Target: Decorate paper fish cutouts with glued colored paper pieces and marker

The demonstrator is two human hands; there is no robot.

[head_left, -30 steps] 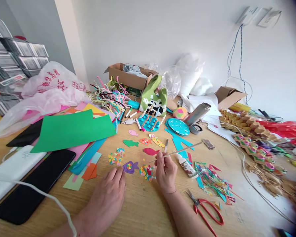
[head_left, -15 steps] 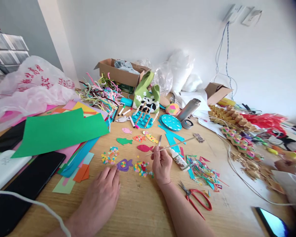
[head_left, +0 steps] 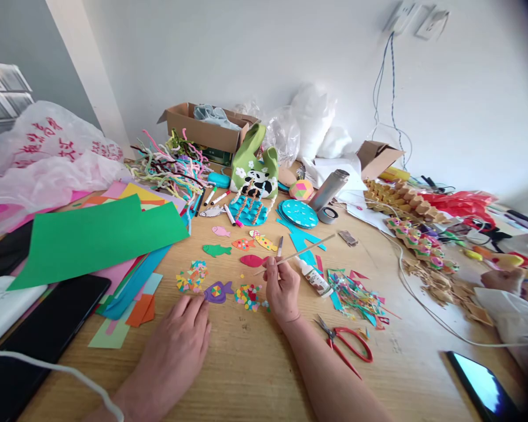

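Note:
My left hand (head_left: pixel 180 331) lies flat on the table, fingers stretched out, its fingertips at the head end of a purple paper fish (head_left: pixel 215 292) with a multicoloured round patch. Pinched in my right hand (head_left: pixel 282 287) is a thin wooden stick (head_left: pixel 312 249), slanting up to the right, its left tip above the table near a red paper fish (head_left: pixel 251 261). Small colourful paper bits (head_left: pixel 249 298) lie between my hands, with another pile (head_left: pixel 192 275) behind my left fingers. A white glue bottle (head_left: pixel 315 279) lies right of my right hand. Beyond are green (head_left: pixel 217 250) and orange (head_left: pixel 243 244) paper fish.
Red-handled scissors (head_left: pixel 343 343) lie beside my right forearm, near paper scraps (head_left: pixel 356 293). Coloured paper sheets (head_left: pixel 101 234) and a white cable (head_left: pixel 61 369) are at left. A steel flask (head_left: pixel 330 190) leans at the back. Another person's hand (head_left: pixel 504 280) is at far right.
The view has turned slightly to the right, so things sit a little further left. Both hands keep nearly the same pose, and the stick stays in my right hand.

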